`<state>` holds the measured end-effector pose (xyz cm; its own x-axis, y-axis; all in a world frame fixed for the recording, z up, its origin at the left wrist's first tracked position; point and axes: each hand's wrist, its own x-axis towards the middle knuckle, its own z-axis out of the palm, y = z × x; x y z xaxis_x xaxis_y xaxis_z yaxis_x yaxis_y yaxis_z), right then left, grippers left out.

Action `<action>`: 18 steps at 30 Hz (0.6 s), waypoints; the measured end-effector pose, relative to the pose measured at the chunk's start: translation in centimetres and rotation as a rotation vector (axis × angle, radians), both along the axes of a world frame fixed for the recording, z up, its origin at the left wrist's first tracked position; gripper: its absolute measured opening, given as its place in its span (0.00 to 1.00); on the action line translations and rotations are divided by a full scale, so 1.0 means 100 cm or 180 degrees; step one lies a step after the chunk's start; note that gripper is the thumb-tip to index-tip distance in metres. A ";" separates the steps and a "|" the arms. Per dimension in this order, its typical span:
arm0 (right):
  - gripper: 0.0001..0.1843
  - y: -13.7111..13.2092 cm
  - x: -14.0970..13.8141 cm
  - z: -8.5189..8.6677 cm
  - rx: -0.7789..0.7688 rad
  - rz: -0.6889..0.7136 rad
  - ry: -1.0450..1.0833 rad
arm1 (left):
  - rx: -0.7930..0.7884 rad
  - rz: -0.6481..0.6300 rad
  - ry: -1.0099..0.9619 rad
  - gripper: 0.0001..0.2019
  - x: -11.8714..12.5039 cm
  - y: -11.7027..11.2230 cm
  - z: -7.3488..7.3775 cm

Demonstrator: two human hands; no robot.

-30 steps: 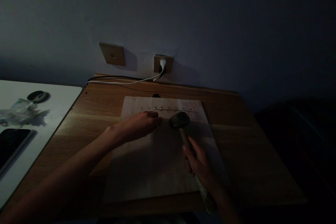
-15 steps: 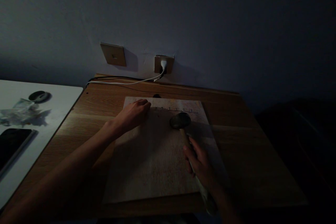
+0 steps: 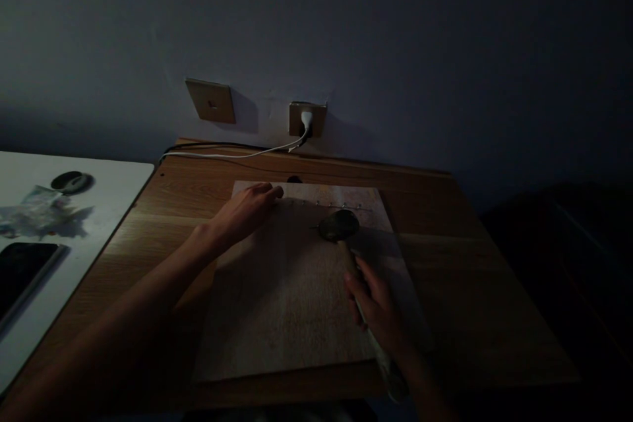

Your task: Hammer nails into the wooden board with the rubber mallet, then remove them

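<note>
A pale wooden board [image 3: 277, 316] lies on the table. Across its far part runs a row of several small shiny bits that look like nails [image 3: 345, 205]. My left hand [image 3: 250, 208] rests at the board's far left edge, by the left end of that row. Its fingers are curled together; what they pinch, if anything, is hidden. In my right hand [image 3: 373, 300] is the handle of a hammer [image 3: 339, 225] with a thick, dark, rounded head. That head hangs over the board, just on the near side of the row, apart from my left hand.
The board sits on a brown wooden table [image 3: 459, 297]. A white table [image 3: 113, 178] on the left bears a clear plastic bag [image 3: 44, 211], a dark round object [image 3: 72, 181] and a dark-screened device [image 3: 22, 277]. Cables [image 3: 222, 155] run along the wall to a socket [image 3: 307, 119].
Hardly anything differs. The hammer head has tilted slightly, and a thin tip now shows at its left side. My left hand stays at the board's far left edge.
</note>
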<state>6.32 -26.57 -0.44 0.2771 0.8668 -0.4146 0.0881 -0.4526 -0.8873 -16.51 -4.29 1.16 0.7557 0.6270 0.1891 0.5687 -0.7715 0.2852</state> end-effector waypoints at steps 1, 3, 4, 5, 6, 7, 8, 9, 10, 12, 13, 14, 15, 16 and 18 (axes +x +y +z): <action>0.36 0.000 0.000 0.000 0.0003 0.0004 -0.0011 | 0.0038 -0.0023 0.0041 0.10 0.000 0.000 0.000; 0.36 -0.001 0.001 -0.001 0.0002 0.0019 -0.0037 | 0.0073 -0.0102 0.0122 0.11 0.000 -0.001 0.001; 0.35 -0.001 0.001 -0.002 0.0003 0.0028 -0.0048 | 0.0071 -0.0131 0.0148 0.11 0.000 -0.002 0.002; 0.35 -0.001 0.002 -0.003 0.0005 0.0037 -0.0056 | 0.0075 -0.0148 0.0162 0.11 0.000 -0.002 0.003; 0.35 -0.001 0.002 -0.004 0.0011 0.0050 -0.0058 | 0.0093 -0.0165 0.0174 0.11 0.000 -0.002 0.003; 0.34 -0.001 0.002 -0.005 0.0019 0.0056 -0.0057 | 0.0130 -0.0178 0.0198 0.10 0.000 -0.002 0.003; 0.34 -0.001 0.003 -0.005 0.0026 0.0045 -0.0061 | 0.0177 -0.0191 0.0235 0.10 0.000 -0.002 0.003; 0.35 -0.001 0.003 -0.005 0.0024 0.0040 -0.0057 | 0.0225 -0.0194 0.0278 0.10 0.000 -0.002 0.003; 0.35 -0.001 0.003 -0.005 0.0017 0.0026 -0.0053 | 0.0257 -0.0189 0.0312 0.10 0.000 -0.002 0.003; 0.36 0.000 0.002 -0.004 -0.0008 -0.0006 -0.0052 | 0.0227 -0.0155 0.0329 0.11 0.000 -0.002 0.003; 0.36 0.000 0.002 -0.004 -0.0019 -0.0007 -0.0053 | 0.0174 -0.0142 0.0293 0.11 0.001 -0.002 0.003; 0.35 0.000 0.002 -0.004 -0.0022 0.0001 -0.0055 | 0.0108 -0.0139 0.0213 0.11 0.002 -0.002 0.002; 0.35 0.000 0.002 -0.004 -0.0019 0.0009 -0.0060 | 0.0033 -0.0135 0.0083 0.11 0.003 -0.002 0.000; 0.35 0.000 0.002 -0.005 -0.0015 0.0011 -0.0067 | -0.0053 -0.0121 -0.0090 0.11 0.005 -0.002 -0.002; 0.36 -0.002 0.003 -0.007 -0.0003 0.0011 -0.0074 | -0.0223 -0.0033 -0.0542 0.10 0.008 -0.001 -0.010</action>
<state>6.63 -26.72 -1.11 0.2837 0.8674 -0.4089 0.1103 -0.4531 -0.8846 -15.70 -4.35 0.18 0.7231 0.6354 0.2710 0.4996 -0.7520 0.4300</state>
